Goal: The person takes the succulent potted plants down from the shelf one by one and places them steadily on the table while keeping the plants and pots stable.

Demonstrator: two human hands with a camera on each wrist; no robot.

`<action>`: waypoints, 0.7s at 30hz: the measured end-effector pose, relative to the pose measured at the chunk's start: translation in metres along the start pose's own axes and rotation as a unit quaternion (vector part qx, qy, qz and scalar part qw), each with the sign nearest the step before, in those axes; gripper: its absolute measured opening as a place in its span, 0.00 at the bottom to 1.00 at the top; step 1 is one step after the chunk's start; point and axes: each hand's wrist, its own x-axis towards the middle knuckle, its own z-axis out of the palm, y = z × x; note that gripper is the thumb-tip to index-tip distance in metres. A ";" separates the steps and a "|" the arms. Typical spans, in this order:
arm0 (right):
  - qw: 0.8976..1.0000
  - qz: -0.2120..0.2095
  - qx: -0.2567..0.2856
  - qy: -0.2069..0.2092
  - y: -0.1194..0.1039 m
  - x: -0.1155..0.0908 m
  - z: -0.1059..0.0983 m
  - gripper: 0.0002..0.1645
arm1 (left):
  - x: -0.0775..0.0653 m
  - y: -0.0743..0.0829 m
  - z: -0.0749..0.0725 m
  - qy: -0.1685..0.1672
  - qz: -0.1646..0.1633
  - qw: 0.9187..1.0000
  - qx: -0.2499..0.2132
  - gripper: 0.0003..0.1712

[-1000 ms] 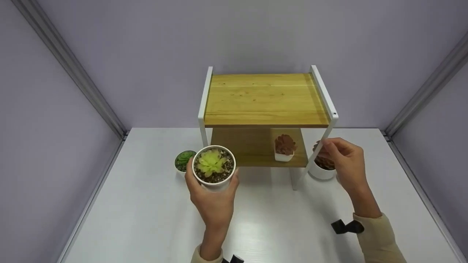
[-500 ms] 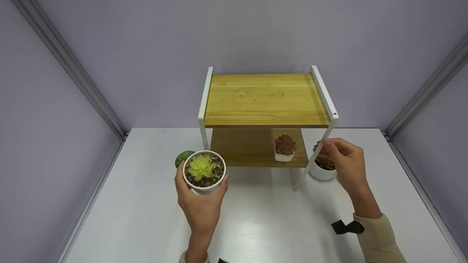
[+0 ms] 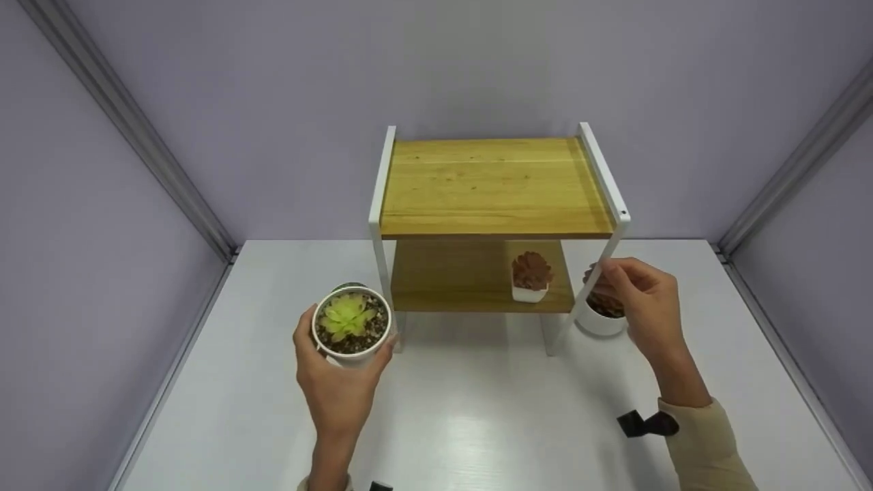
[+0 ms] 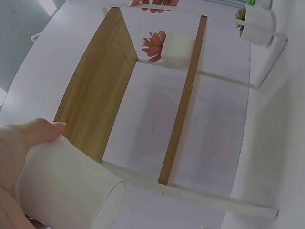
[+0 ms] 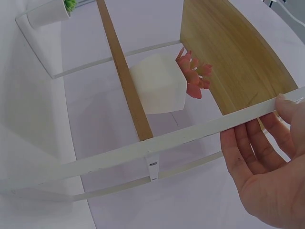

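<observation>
In the head view my left hand (image 3: 335,395) grips a white round pot with a yellow-green succulent (image 3: 348,318), thumb and fingers around its sides. It is held up to the left of a two-tier wooden shelf (image 3: 491,184) with a white frame. The left wrist view shows the white pot (image 4: 66,183) from the side, its base facing away from the palm. My right hand (image 3: 646,303) pinches the shelf's right front upright (image 3: 588,286). Close up in the right wrist view, the thumb and fingers (image 5: 233,152) lie on either side of that white bar.
A red succulent in a white pot (image 3: 530,293) sits at the right of the lower board. Beyond my right hand, another white pot (image 3: 600,322) with a brownish succulent stands on the white table (image 3: 477,423). A green succulent (image 3: 349,286) is mostly hidden behind the held pot.
My left hand has moved left and slightly down with the potted succulent, which now covers most of the green succulent behind it. My right hand stays on the shelf's upright.
</observation>
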 end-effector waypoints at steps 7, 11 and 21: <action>1.000 -0.001 0.006 0.000 0.000 0.001 0.000 0.17 | 0.006 -0.014 -0.015 -0.007 -0.023 1.000 0.016 0.61; 1.000 -0.008 0.012 -0.013 0.000 0.001 -0.002 0.18 | 0.010 -0.022 -0.020 -0.012 -0.028 0.999 0.019 0.61; 1.000 0.000 0.008 0.007 0.000 0.000 -0.002 0.16 | 0.015 -0.043 -0.032 -0.041 -0.038 0.998 0.017 0.60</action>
